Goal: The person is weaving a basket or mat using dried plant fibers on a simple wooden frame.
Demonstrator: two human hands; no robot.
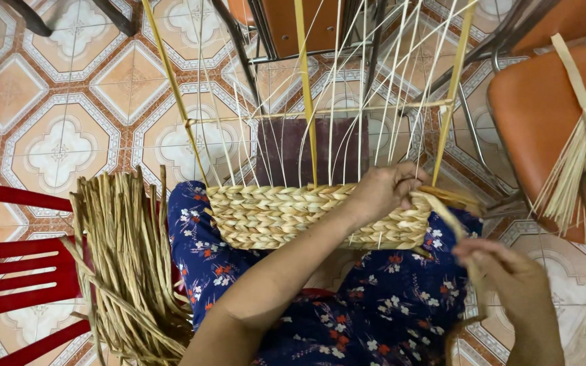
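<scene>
A half-woven straw basket (286, 215) rests on my lap, its woven band of pale braided fibre several rows high. Thin upright strands and yellow frame rods (304, 81) rise from it. My left hand (386, 188) reaches across and presses on the basket's top right rim among the uprights, fingers curled. My right hand (510, 274) is lower right, pinching a flat straw strand (450, 220) that runs up to the rim by the left hand.
A bundle of loose dried straw strands (127, 264) lies at my left over a red slatted chair (15, 278). An orange chair seat (544, 115) with a pale fibre bunch (578, 156) stands at the right. Metal chair legs and patterned floor tiles lie beyond.
</scene>
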